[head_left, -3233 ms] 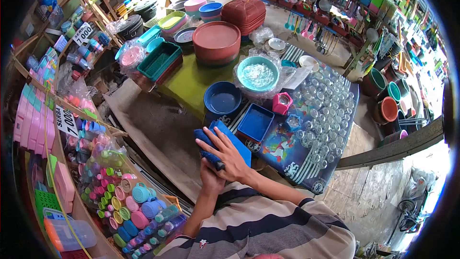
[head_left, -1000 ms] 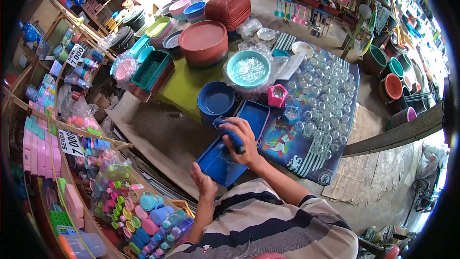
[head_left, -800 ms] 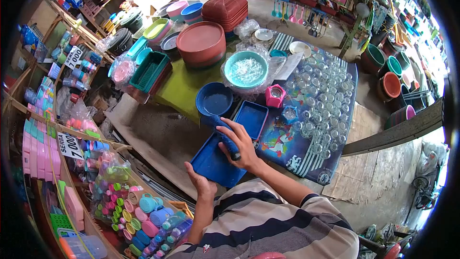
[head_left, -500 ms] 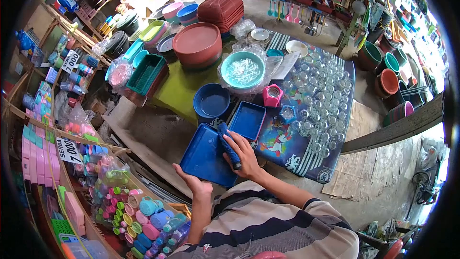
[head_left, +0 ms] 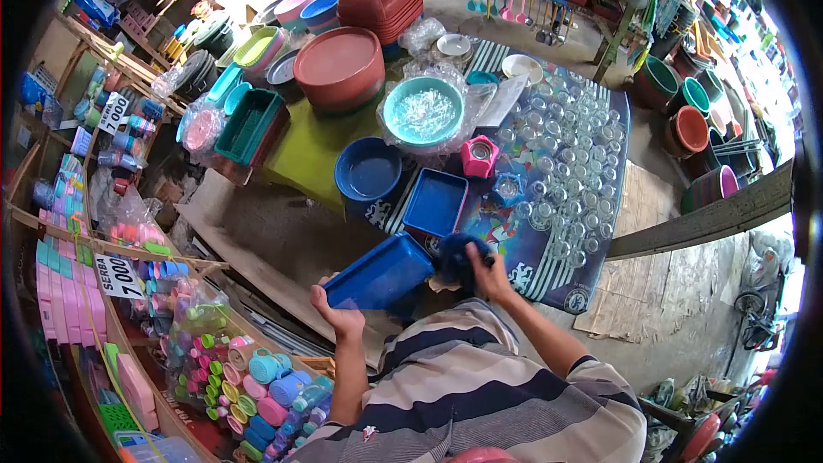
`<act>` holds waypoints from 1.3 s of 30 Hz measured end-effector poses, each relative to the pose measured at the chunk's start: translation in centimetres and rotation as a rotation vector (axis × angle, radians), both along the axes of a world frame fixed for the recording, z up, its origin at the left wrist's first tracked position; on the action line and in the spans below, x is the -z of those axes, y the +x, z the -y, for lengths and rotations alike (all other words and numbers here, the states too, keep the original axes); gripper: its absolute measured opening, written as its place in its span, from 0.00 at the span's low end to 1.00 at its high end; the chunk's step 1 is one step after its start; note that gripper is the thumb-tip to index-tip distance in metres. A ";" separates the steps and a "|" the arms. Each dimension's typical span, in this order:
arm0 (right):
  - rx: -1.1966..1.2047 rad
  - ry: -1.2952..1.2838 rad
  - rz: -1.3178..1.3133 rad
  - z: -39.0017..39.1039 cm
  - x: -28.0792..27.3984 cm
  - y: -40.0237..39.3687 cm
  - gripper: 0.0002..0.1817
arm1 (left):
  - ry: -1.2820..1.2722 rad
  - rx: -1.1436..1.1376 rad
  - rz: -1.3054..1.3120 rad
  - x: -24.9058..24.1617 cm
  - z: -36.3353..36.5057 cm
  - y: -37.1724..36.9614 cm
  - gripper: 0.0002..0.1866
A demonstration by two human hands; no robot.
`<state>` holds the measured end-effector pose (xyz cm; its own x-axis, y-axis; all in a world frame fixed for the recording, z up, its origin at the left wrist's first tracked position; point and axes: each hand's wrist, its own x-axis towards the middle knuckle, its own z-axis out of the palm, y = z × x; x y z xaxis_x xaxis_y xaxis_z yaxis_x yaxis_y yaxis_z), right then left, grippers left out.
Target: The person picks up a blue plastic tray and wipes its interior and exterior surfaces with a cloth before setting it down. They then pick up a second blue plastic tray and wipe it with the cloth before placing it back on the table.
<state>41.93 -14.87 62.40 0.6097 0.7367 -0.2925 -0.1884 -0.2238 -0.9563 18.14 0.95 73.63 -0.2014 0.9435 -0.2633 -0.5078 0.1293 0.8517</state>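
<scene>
My left hand (head_left: 341,315) grips a blue rectangular plastic tray (head_left: 381,274) by its left end, the thumb pointing up. Tilted, the tray hangs in front of my body beyond the near side of the table. My right hand (head_left: 490,276) is closed on a bunched dark blue cloth (head_left: 457,259), just off the tray's right end. Behind them, another blue tray (head_left: 435,203) lies on the table. Beside it sit a round blue basin (head_left: 368,170) and a pink item with a round top (head_left: 479,157).
Many clear glass jars (head_left: 573,180) cover the right side of the patterned table. A turquoise basin (head_left: 423,111) in plastic wrap and stacked brown tubs (head_left: 339,69) stand farther back. Shelves of colourful cups (head_left: 270,410) run along my left. A wooden beam (head_left: 703,225) juts in from the right.
The tray has gone from facing up to tilted and foreshortened. My right hand with the cloth has moved off its surface, rightward to its end. The camera view has shifted slightly.
</scene>
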 end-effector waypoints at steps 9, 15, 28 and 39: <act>-0.148 -0.299 -0.615 2.0 -6.2 5.9 0.36 | 0.850 0.673 -0.343 -0.6 -0.9 4.1 0.34; -0.366 -0.353 -0.629 2.1 -4.3 9.0 0.41 | 0.967 1.101 -0.396 1.0 -1.6 8.9 0.34; 0.041 -0.407 -0.336 -2.8 10.1 11.3 0.15 | 0.813 1.251 -0.947 12.1 -10.1 15.3 0.29; 0.104 -0.469 0.272 -14.1 18.0 12.2 0.23 | 0.290 0.948 -0.937 25.4 -15.8 15.2 0.27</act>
